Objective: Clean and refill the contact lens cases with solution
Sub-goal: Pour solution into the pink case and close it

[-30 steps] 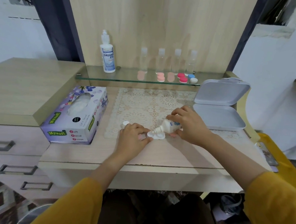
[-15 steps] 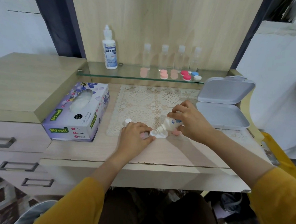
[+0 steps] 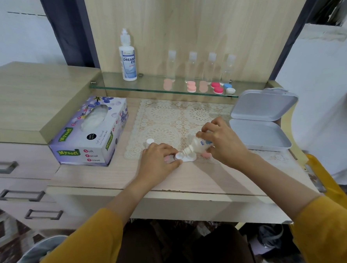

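A white contact lens case (image 3: 188, 158) lies on the desk at the near edge of the lace mat (image 3: 175, 121). My left hand (image 3: 158, 158) holds the case's left end with its fingertips. My right hand (image 3: 222, 142) grips a small white solution bottle (image 3: 196, 144), tilted with its nozzle down over the case. A pink cap (image 3: 205, 155) lies just under my right hand, and a white cap (image 3: 149, 141) stands beyond my left hand.
A tissue box (image 3: 91, 132) sits at the left. An open grey box (image 3: 260, 124) stands at the right. On the glass shelf (image 3: 151, 88) stand a large solution bottle (image 3: 127, 61), several small clear bottles (image 3: 201, 66) and several pink, red, blue and white cases (image 3: 217, 88).
Both hands hold their places at the case, with the bottle still tilted over it. The view has shifted slightly downward.
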`<action>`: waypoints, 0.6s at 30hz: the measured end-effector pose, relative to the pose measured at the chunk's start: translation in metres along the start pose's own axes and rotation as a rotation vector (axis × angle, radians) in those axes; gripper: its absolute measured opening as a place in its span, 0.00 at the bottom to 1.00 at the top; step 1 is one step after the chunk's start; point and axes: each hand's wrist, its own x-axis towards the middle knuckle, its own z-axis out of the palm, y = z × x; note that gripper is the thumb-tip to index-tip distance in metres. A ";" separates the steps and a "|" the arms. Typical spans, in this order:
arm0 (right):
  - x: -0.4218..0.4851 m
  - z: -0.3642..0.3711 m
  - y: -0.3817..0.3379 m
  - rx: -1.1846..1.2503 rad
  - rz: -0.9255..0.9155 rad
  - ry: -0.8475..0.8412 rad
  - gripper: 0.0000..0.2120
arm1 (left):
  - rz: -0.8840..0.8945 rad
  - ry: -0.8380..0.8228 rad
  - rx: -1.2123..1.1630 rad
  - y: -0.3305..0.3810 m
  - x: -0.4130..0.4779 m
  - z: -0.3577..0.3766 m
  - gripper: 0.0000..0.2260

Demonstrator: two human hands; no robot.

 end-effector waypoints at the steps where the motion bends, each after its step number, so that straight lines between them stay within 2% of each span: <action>1: 0.000 0.001 0.000 0.000 -0.004 0.004 0.22 | 0.000 0.004 -0.003 0.000 0.000 0.000 0.10; 9: 0.001 0.001 -0.001 -0.007 0.000 -0.007 0.22 | -0.009 -0.005 -0.001 -0.001 0.000 0.001 0.08; 14: -0.006 -0.002 0.003 0.064 0.104 -0.069 0.23 | -0.016 -0.003 -0.008 0.001 -0.001 0.000 0.08; 18: -0.014 -0.005 0.012 0.103 0.165 -0.055 0.24 | -0.017 -0.011 -0.020 0.001 -0.001 -0.001 0.08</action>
